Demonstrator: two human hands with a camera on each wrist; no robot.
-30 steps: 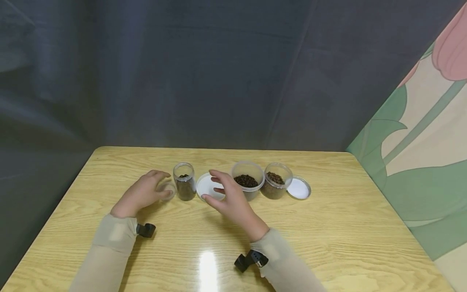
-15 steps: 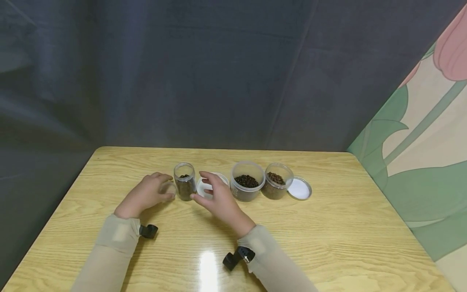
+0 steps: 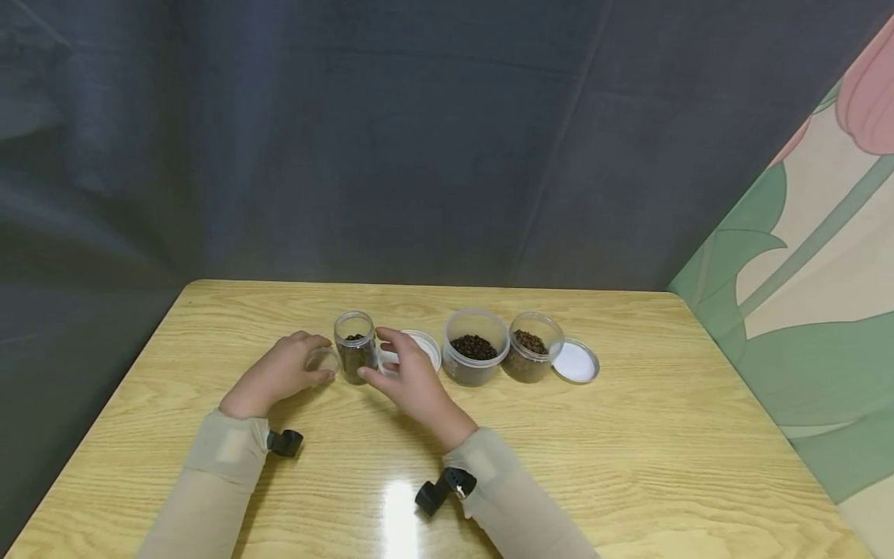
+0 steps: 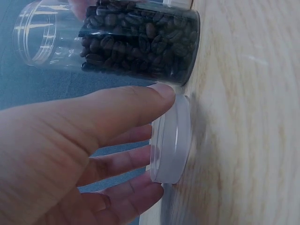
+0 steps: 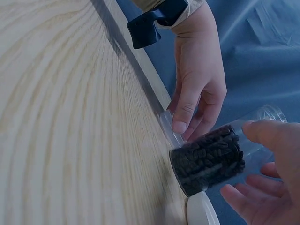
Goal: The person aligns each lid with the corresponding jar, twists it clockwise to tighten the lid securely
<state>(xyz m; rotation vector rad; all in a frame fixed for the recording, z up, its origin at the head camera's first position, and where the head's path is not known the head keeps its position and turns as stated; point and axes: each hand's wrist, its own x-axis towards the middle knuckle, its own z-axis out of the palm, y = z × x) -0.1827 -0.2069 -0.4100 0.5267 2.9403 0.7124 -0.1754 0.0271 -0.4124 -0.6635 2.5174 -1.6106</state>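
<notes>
My left hand [image 3: 275, 374] holds a round translucent lid [image 4: 172, 140] by its rim, thumb on one side and fingers on the other. The lid lies on the table at the left. Just right of it stands a tall clear jar [image 3: 357, 357], about half full of dark coffee beans [image 4: 136, 42]. My right hand [image 3: 414, 380] is at the jar's right side, with thumb and fingers spread about it. In the right wrist view the thumb [image 5: 262, 131] overlaps the jar's upper wall. Whether it touches cannot be told. A white lid [image 3: 427, 348] is partly hidden behind that hand.
Farther right stand a wide open tub [image 3: 466, 373] of dark beans and an open jar [image 3: 524, 368] of lighter brown pieces. A white-faced lid [image 3: 576, 362] lies beside them. Behind the wooden table [image 3: 628, 466] hangs a dark curtain [image 3: 419, 155].
My right hand has moved left from over the white lid to the jar of coffee beans, uncovering the wide tub. My left hand has barely moved and remains at the translucent lid.
</notes>
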